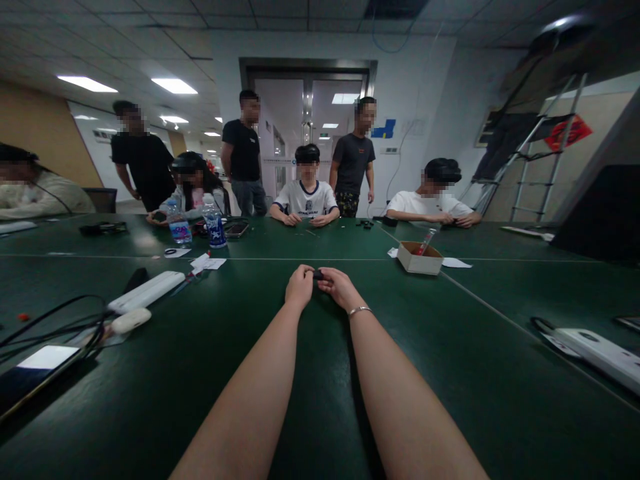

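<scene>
Left hand (300, 288) & right hand (341, 288), head view, both have fingers closed on a small black object (317, 274), pinched btwn the fingertips; exact shape too sm. to tell. Object's abt mid-frame, at the far end of both outstretched forearms, above the smooth dark-green tabletop (200, 360); can't tell if it touches. Thin silver metal bangle (360, 311) on R wrist. To R, a bit farther off: open pale cardboard box (420, 265) w/ a clear tube (427, 241) sticking up, tilted. Far R: long white plastic power strip (600, 353). L side: white oblong plastic bar (147, 292), then two label-wrapped plastic bottles (215, 230), upright, near each other. Across table, directly opp.: seated person in white T-shirt w/ dark trim (306, 197), forearms on table.
</scene>
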Motion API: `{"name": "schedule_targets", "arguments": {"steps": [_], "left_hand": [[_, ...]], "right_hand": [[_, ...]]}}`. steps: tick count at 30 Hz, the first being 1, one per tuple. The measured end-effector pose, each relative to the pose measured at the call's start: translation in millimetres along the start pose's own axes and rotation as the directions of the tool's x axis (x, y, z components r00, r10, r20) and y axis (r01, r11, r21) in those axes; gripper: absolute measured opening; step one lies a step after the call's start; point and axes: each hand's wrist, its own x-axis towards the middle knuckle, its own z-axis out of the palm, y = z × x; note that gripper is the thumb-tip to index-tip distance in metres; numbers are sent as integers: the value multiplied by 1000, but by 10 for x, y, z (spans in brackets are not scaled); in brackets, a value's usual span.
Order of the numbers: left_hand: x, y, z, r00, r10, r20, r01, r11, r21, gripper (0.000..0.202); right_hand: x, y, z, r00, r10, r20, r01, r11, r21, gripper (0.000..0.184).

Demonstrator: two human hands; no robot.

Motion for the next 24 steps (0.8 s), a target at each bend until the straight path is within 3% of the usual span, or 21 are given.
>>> {"name": "schedule_targets", "arguments": {"steps": [24], "left_hand": [[-4, -9, -1, 999, -53, -4, 53, 998, -34, 28]], "right_hand": [[16, 5, -7, 1000, -1, 13, 0, 1000, 3, 10]]}}
